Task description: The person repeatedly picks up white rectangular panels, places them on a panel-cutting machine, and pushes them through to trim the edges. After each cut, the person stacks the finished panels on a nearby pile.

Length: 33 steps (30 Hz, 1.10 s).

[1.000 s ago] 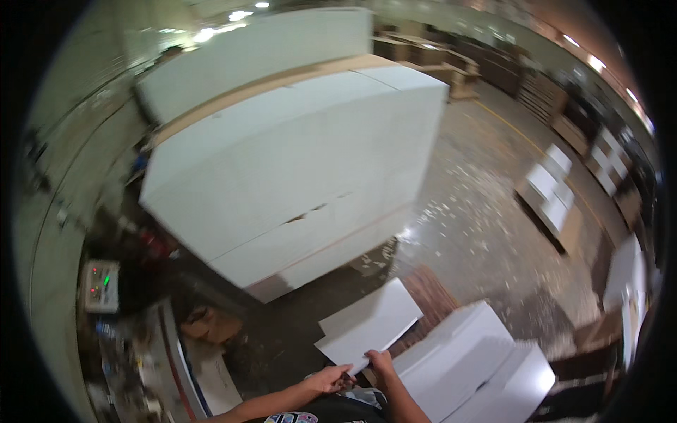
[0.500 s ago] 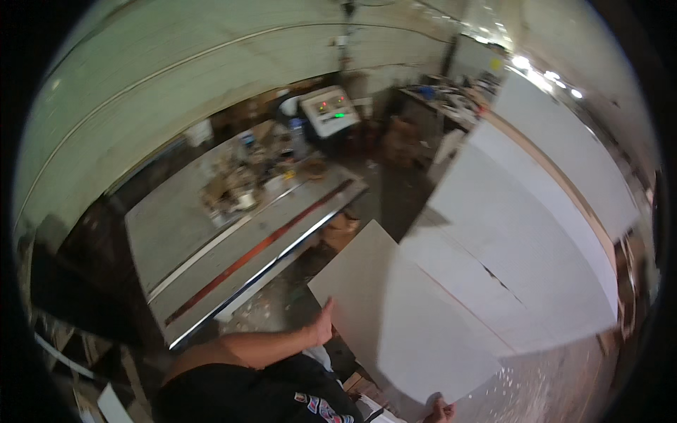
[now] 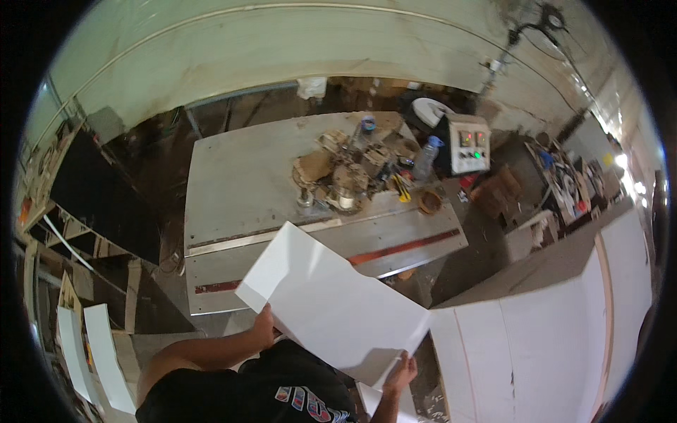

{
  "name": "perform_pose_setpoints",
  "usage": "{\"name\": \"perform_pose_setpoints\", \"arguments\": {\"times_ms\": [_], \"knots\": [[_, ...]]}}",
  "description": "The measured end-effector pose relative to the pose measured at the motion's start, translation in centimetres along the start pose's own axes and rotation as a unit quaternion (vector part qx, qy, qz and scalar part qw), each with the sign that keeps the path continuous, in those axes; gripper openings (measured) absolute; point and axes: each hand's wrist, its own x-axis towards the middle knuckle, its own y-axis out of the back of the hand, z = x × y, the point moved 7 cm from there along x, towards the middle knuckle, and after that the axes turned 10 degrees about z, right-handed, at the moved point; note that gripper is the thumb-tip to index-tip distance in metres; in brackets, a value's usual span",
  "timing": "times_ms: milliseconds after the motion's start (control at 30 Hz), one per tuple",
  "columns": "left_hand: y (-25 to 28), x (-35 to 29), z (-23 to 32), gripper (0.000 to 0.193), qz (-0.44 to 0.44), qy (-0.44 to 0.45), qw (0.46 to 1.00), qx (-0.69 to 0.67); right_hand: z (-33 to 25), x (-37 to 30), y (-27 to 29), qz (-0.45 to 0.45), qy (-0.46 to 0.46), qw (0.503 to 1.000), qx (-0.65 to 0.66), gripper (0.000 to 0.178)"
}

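Observation:
A white rectangular panel (image 3: 331, 296) is held slanting in front of my body, its far left corner overlapping the near part of a metal-topped table. Closed around the panel's left edge is my left hand (image 3: 264, 327), with some fingers hidden beneath. My right hand (image 3: 401, 372) grips the panel near its lower right corner. Whether the panel touches the table, I cannot tell.
The grey table (image 3: 240, 176) carries scraps, a plastic bottle (image 3: 427, 158) and yellow-handled pliers (image 3: 402, 188). Behind it stands a control box (image 3: 470, 144) with lit displays. Large white sheets (image 3: 522, 352) lie at right. Narrow white boards (image 3: 108, 352) stand at lower left.
My view has swung left, bringing the table to the centre. The panel has moved with my hands from beside the large white sheets to the table's front. Both hands keep their hold.

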Motion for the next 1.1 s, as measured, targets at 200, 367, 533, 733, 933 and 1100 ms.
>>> {"name": "perform_pose_setpoints", "arguments": {"times_ms": [200,367,533,733,933,1100], "knots": [[1.1,0.0,7.4,0.053,0.09,-0.035,0.922,0.375,4.6,3.4,-17.8,-0.116,-0.059,0.992,0.002,0.03],[1.9,1.6,17.1,0.032,0.145,-0.327,0.795,0.489,2.4,7.9,-23.5,-0.148,0.118,0.905,-0.381,0.041],[3.8,4.3,25.2,0.06,0.286,-0.511,0.598,0.547,-4.3,11.4,-26.9,-0.161,0.207,0.765,-0.588,0.04],[5.9,5.8,28.6,0.065,0.276,-0.551,0.57,0.543,-20.4,14.3,-42.5,-0.091,0.44,0.682,-0.577,0.032],[7.5,6.8,29.4,0.059,0.303,-0.532,0.581,0.536,-30.6,2.9,-65.6,-0.213,0.675,0.487,-0.512,0.03],[8.9,7.6,29.8,0.048,0.332,-0.537,0.596,0.496,-27.0,-0.4,-75.9,-0.336,0.647,0.35,-0.589,0.03]]}}
